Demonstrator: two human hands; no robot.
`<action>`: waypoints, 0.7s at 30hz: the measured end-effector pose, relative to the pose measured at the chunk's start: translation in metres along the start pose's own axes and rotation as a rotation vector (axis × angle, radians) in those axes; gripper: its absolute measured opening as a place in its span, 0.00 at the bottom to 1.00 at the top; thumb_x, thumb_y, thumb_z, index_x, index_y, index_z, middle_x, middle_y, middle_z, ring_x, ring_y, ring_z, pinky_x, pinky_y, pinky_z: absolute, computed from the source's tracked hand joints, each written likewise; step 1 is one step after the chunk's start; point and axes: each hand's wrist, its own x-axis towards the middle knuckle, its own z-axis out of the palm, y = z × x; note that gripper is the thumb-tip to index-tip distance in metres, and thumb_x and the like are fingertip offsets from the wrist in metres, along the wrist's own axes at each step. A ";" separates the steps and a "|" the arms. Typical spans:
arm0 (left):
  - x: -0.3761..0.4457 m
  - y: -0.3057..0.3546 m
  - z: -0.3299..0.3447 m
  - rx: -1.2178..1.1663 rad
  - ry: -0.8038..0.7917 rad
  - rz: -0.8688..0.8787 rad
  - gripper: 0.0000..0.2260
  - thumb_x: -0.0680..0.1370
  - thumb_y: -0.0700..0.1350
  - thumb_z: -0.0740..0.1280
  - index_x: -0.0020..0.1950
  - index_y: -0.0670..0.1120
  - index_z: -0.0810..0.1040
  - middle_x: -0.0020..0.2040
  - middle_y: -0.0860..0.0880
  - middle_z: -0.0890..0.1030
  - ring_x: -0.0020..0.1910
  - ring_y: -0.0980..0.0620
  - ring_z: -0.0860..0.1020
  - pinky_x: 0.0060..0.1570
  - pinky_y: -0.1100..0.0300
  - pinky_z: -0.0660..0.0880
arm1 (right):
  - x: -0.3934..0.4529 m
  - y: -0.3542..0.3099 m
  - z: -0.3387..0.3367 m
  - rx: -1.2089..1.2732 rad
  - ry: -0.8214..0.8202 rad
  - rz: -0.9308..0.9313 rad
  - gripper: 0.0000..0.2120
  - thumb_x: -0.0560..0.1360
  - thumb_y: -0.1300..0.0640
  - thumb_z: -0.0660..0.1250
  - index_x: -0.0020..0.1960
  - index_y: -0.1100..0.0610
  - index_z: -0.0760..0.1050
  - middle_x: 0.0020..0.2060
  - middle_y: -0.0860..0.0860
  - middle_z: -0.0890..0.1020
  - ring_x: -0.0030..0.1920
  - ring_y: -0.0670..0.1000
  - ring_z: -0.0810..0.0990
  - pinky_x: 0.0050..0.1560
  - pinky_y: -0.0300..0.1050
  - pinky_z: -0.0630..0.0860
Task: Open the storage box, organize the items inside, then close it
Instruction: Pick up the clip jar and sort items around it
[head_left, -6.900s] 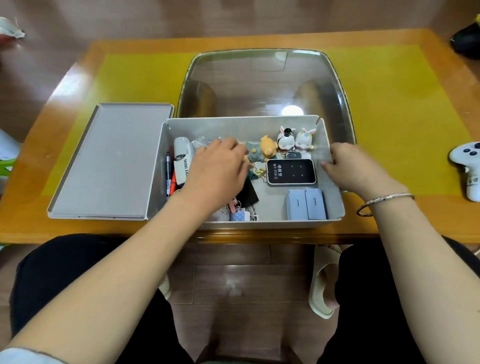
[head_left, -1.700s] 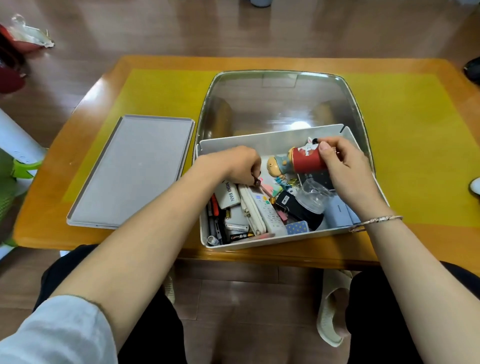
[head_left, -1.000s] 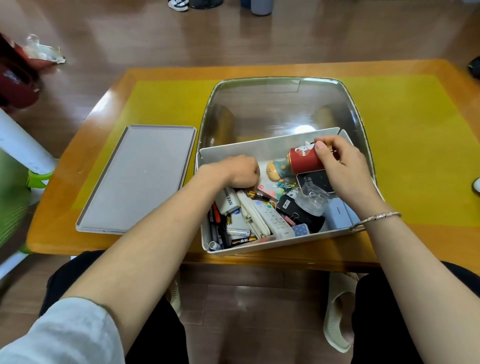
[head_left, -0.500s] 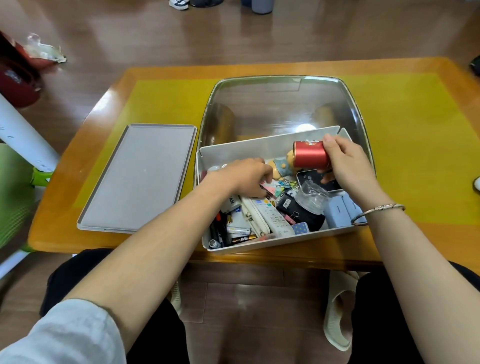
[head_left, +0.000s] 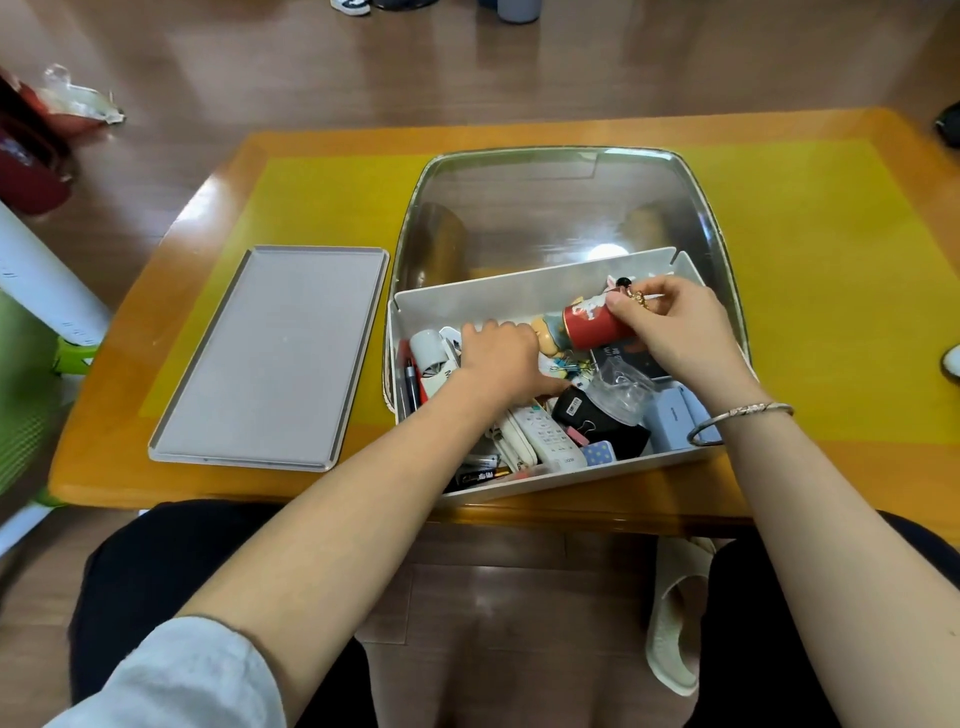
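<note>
There is one view only — a wide-angle camera on the person's head, looking forward and steeply down. It sits close above the orange-brown wooden table (head_left: 156, 467), whose near edge crosses the lower middle of the frame, with the open white plastic storage box (head_left: 467, 304) near the centre. Both forearms reach in from the bottom corners — the lap lies directly underneath. Straight edges bow toward the borders, and brown plank floor (head_left: 260, 78) fills the top
</note>
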 end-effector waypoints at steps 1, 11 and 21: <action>0.001 -0.001 -0.002 -0.021 -0.030 0.003 0.26 0.68 0.71 0.65 0.46 0.49 0.71 0.46 0.48 0.78 0.52 0.45 0.74 0.48 0.51 0.62 | 0.001 0.001 0.001 0.000 -0.008 -0.002 0.14 0.72 0.46 0.69 0.52 0.55 0.75 0.41 0.51 0.81 0.39 0.55 0.83 0.45 0.53 0.81; 0.002 -0.017 -0.010 -0.353 -0.139 0.056 0.18 0.71 0.60 0.71 0.44 0.50 0.67 0.40 0.53 0.76 0.42 0.50 0.73 0.45 0.53 0.60 | 0.002 0.003 0.004 0.123 -0.068 -0.014 0.14 0.78 0.53 0.64 0.61 0.56 0.69 0.44 0.47 0.76 0.36 0.52 0.83 0.33 0.47 0.81; -0.011 -0.035 -0.041 -0.665 0.016 0.051 0.08 0.80 0.47 0.62 0.52 0.42 0.74 0.49 0.45 0.78 0.48 0.47 0.76 0.49 0.51 0.73 | 0.000 -0.002 0.000 0.125 -0.007 -0.066 0.08 0.77 0.53 0.64 0.55 0.50 0.70 0.51 0.49 0.74 0.40 0.48 0.81 0.26 0.34 0.75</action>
